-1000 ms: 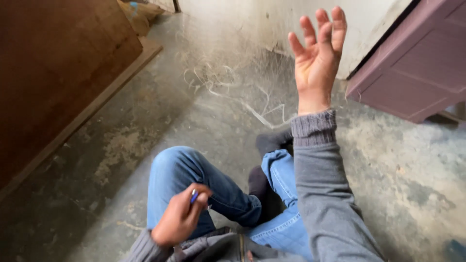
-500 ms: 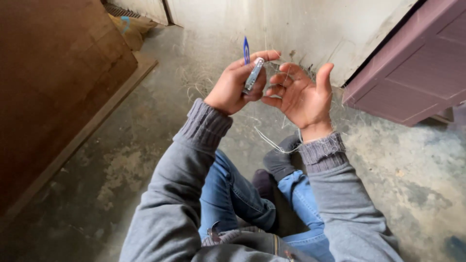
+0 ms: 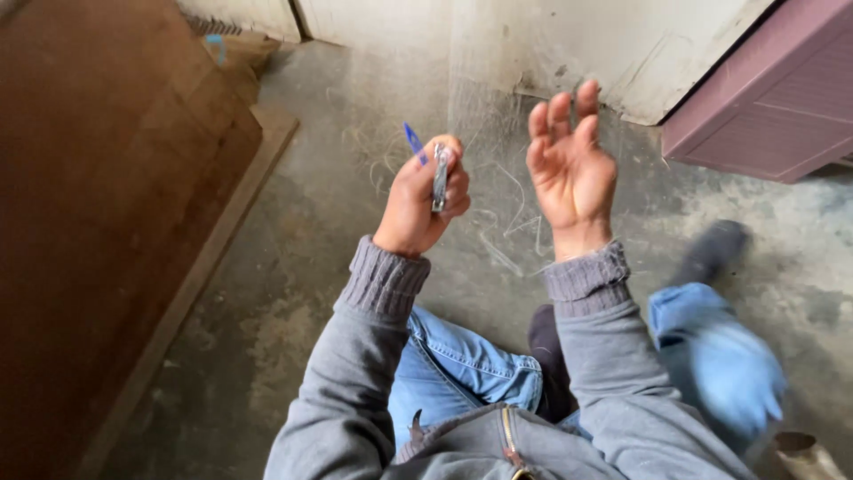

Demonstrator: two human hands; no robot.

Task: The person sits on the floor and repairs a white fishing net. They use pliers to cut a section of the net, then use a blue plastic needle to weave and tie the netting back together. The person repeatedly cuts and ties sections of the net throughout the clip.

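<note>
My left hand (image 3: 422, 200) is raised in front of me and gripped around a small metal nail clipper (image 3: 439, 178) with a blue lever tip (image 3: 414, 142) sticking up. My right hand (image 3: 570, 169) is held up beside it, palm toward me, fingers slightly curled and apart, holding nothing. The two hands are a short gap apart. Both arms wear grey knit-cuffed sleeves. My legs in blue jeans (image 3: 462, 364) are below, over a concrete floor.
A large brown wooden board (image 3: 98, 204) leans along the left. A mauve cabinet (image 3: 764, 98) stands at the upper right against a pale wall (image 3: 533, 36). A dark shoe (image 3: 715, 249) shows at the right, a blurred blue shape (image 3: 733, 373) below it.
The hands were together half a second ago with the clipper between them. They have now separated, the left keeping the clipper, the right opening. My right leg has shifted rightward.
</note>
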